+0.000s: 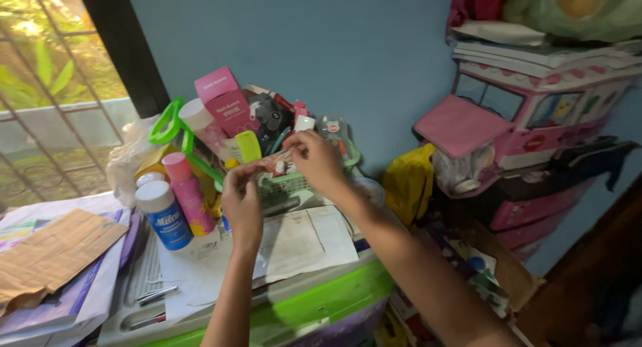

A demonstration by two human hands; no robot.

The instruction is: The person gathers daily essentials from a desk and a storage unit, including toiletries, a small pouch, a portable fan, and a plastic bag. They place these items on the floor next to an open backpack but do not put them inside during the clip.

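My left hand (242,203) and my right hand (315,161) together pinch a small flat reddish packet (274,163), each hand at one end. They hold it above a green plastic basket (289,184) crammed with toiletries: a pink box (225,101), a yellow-green comb (248,146) and a dark grey item (269,117). The basket stands on a white-topped green plastic cabinet (321,300). What the packet contains is too blurred to tell.
A blue-labelled white bottle (163,214) and a pink bottle (188,193) stand left of the basket. Papers (301,240) and brown cardboard (53,253) lie on the top. A pink toy bus (528,113) sits at right, a barred window (53,86) at left.
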